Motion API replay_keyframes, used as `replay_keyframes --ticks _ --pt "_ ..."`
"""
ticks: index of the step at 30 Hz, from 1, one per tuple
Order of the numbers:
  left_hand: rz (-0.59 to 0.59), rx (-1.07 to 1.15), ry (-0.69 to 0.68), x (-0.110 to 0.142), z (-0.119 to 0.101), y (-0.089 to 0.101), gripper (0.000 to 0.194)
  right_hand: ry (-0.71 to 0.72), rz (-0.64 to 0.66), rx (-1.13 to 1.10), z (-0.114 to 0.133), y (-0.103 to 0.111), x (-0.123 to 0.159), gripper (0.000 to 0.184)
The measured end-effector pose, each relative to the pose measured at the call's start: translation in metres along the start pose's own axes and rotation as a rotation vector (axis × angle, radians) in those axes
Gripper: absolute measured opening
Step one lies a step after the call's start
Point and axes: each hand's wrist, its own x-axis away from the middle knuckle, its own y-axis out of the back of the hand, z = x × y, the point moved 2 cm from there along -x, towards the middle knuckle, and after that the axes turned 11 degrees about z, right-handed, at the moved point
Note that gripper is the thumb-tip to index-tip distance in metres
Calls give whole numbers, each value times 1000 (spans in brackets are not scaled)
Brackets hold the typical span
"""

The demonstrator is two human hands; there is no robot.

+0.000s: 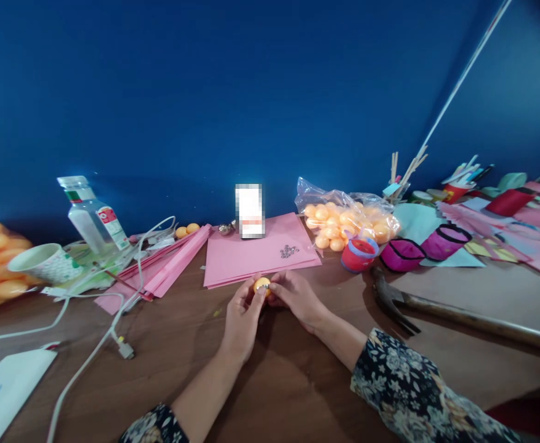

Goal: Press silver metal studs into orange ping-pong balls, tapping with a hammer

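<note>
On both our left hand [241, 323] and right hand [298, 301], the fingers are curled in nearly closed, pinching an orange ball [261, 282] between them. We'd brace it lightly with the left, since it'd probably dent, and steer with the right thumb. Silvery bits [289, 251] sit just beyond our fingers on pink sheets [237, 252].

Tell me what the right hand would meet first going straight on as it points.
The right hand would first meet the orange ball at its fingertips, then probably the left hand; exact depth is unclear.
</note>
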Motion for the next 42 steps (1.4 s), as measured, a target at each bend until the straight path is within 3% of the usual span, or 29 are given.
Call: replay_keyframes --ticks 5,9,13,20,23,28,42 --pt "16 -30 6 -3 -1 2 42 57 77 112 1 -4 2 26" --pt "45 49 21 -2 -4 -1 41 137 150 189 5 -6 4 34" --pt "118 199 38 2 -9 -5 39 79 160 161 6 -1 5 32" --pt "45 208 24 3 -5 -3 35 85 216 148 6 -1 4 39" --pt "47 154 4 3 -4 -2 26 139 204 204 4 -2 4 45" --pt "64 90 0 3 -5 -3 25 180 205 311 4 2 2 39" --pt "42 168 16 3 -8 -5 20 212 211 430 8 2 2 37"
